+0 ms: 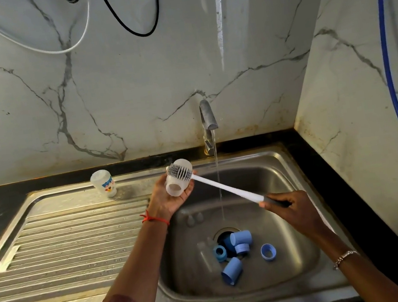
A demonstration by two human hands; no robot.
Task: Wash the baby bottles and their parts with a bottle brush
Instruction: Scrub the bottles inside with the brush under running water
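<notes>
The left hand [167,202] is cupping a clear bottle [184,184] over the sink's [284,164] far left edge, fingers curled round it. The right hand [294,211] is gripping the bottle brush [226,188] handle, with the bristles resting against the bottle. Blue caps [241,238] are lying by the drain.

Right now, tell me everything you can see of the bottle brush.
The bottle brush is long and slim: a head of grey bristles on a white, plastic-looking shaft that ends in a dark grey grip. The right hand grips that end. The brush slants up to the left over the sink, its head lying against the outside of the translucent bottle held in the left hand.
</notes>
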